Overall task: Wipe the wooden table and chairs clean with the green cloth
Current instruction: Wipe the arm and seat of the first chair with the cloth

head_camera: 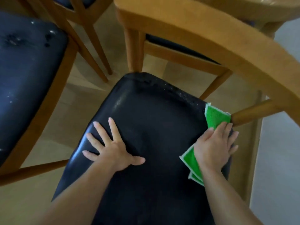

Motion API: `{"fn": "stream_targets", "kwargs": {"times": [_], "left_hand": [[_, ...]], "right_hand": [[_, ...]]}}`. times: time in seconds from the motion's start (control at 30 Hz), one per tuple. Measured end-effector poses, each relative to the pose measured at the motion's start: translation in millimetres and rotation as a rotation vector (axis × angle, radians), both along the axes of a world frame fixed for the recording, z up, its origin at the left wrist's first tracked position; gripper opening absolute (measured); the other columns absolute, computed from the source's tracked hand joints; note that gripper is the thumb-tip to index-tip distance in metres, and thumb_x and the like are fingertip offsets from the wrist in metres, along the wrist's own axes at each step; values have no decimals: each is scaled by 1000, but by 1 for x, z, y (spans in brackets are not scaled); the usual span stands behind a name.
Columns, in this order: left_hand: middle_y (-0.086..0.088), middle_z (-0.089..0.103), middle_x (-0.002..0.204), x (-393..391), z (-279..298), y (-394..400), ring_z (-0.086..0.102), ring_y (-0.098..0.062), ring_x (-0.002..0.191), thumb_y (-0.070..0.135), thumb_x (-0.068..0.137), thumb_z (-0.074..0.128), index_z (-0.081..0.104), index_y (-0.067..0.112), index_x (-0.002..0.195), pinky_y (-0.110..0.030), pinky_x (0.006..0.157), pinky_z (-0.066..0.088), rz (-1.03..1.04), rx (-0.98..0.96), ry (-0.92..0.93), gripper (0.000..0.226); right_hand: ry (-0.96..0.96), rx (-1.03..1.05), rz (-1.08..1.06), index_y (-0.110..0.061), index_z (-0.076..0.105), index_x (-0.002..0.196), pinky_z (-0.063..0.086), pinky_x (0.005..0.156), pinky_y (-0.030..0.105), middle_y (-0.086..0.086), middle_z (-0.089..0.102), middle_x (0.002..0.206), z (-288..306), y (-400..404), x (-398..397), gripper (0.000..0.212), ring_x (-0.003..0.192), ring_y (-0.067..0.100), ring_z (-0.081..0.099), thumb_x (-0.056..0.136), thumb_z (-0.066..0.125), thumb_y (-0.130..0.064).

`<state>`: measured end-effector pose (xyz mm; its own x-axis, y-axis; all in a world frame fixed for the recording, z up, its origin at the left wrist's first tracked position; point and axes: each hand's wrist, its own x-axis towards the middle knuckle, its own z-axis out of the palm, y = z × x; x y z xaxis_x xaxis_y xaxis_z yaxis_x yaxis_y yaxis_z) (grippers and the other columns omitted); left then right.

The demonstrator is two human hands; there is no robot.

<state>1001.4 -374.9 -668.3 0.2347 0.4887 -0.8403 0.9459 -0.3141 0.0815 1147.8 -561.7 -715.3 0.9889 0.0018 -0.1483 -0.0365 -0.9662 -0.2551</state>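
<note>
Both bare forearms are reaching in from the bottom edge onto the black padded seat (146, 127) of the nearest chair, which is filling the middle of the head view. The left hand (110, 145) is lying flat on the left part of that seat, fingers straight and spread wide, thumb pointing toward the middle, holding nothing. The right hand (215, 146) is pressing palm-down on the green cloth (215, 116) at the seat's right edge, its fingers straight and close together on top of the fabric rather than curled around it. Green cloth with a pale border is showing beyond the fingertips, where it is touching the round wooden post (250, 113) of the chair's back, and more of it is sticking out beneath the wrist in folded layers. Pale specks are dotting the seat's far edge near the cloth. The chair's curved wooden backrest (203, 36) is arching across the upper right. A second chair with a dark, scuffed seat (27, 75) is standing to the left on the beige floor (78, 114), and the legs of a third chair (84, 38) are crossing the top left. A corner of the wooden table (259, 5) is showing at the top right.
</note>
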Motion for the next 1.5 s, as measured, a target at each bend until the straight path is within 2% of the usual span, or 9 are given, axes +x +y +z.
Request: {"fn": "stream_targets", "kwargs": {"times": [0.13, 0.4, 0.6, 0.73, 0.93, 1.17, 1.23, 1.4, 1.5], "left_hand": [[-15, -66, 122, 8, -10, 6, -45, -48, 126, 68, 45, 84, -65, 29, 104, -72, 105, -5, 3, -65, 145, 165], [-18, -66, 118, 22, 2, 9, -44, -49, 126, 66, 50, 84, -65, 23, 91, -70, 106, -3, 11, -136, 303, 159], [-17, -74, 88, 26, 3, 14, -47, -50, 121, 65, 49, 84, -67, 21, 80, -71, 105, -5, 25, -211, 380, 161], [-17, -74, 95, 22, -6, 14, -58, -47, 102, 64, 41, 87, -69, 21, 79, -73, 101, -9, 39, -219, 389, 166], [-17, -74, 96, 20, -12, 16, -60, -45, 89, 64, 35, 88, -69, 22, 80, -76, 97, -12, 22, -243, 404, 169], [-18, -74, 93, 26, -6, 17, -60, -47, 91, 61, 43, 88, -65, 19, 85, -74, 101, -10, 35, -272, 459, 164], [-18, -74, 93, 26, -5, 17, -60, -46, 90, 61, 41, 88, -67, 19, 82, -75, 99, -12, 36, -272, 440, 166], [-14, -75, 93, 22, -8, 18, -62, -42, 90, 59, 40, 90, -69, 25, 77, -74, 96, -17, 52, -267, 378, 167], [-14, -75, 93, 21, -11, 17, -62, -43, 90, 61, 39, 90, -69, 25, 77, -74, 95, -18, 42, -243, 365, 167]], "right_hand": [[15, -16, 51, -8, 17, 154, 1, 116, 56, 9, 12, 162, 1, 51, 29, 60, 149, 32, 0, 102, 18, -39], [46, -32, 934, -20, 13, 155, -1, 115, 58, -3, 11, 163, 5, 131, 30, 59, 150, 21, -1, 101, 13, -43], [63, -123, 262, -10, 53, 132, 12, 112, 67, 13, 50, 142, 2, 53, 72, 61, 145, 29, 25, 96, 16, -43], [104, -88, 206, -8, 64, 113, 7, 113, 66, 15, 58, 132, 6, 94, 70, 50, 142, 30, 31, 99, 23, -33], [25, -17, 598, -15, 43, 143, 9, 114, 61, 8, 40, 152, 7, 201, 27, 54, 146, 26, 24, 101, 21, -39], [40, 76, 1491, -19, 43, 145, 3, 111, 65, -2, 37, 154, 6, 170, -30, 56, 146, 20, 25, 94, 30, -36], [-28, 51, 1402, -21, 46, 144, 13, 108, 69, -4, 40, 153, 3, 162, 6, 51, 143, 22, 32, 95, 36, -31], [126, -6, 552, -13, 44, 142, 14, 113, 66, 11, 40, 151, 2, 169, 78, 48, 146, 31, 22, 101, 27, -33], [60, 17, 597, -12, 41, 145, 15, 115, 58, 10, 38, 153, 6, 176, 48, 49, 146, 27, 22, 102, 28, -31]]}}
